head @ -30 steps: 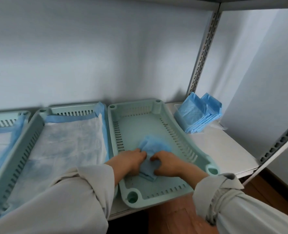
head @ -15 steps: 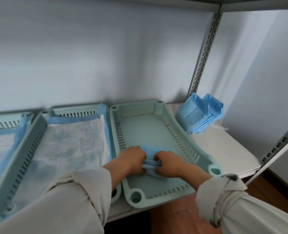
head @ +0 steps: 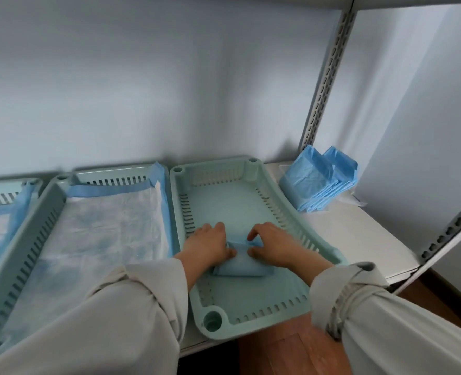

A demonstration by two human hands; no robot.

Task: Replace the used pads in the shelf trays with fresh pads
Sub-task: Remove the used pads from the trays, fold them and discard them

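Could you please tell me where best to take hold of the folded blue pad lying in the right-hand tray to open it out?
Probably the loose top flap of the folded blue pad, pinched from above at its far edge, since that edge already lifts.

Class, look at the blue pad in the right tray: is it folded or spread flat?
Folded. The pad is a small bundle between both hands, and the tray floor lies bare around it.
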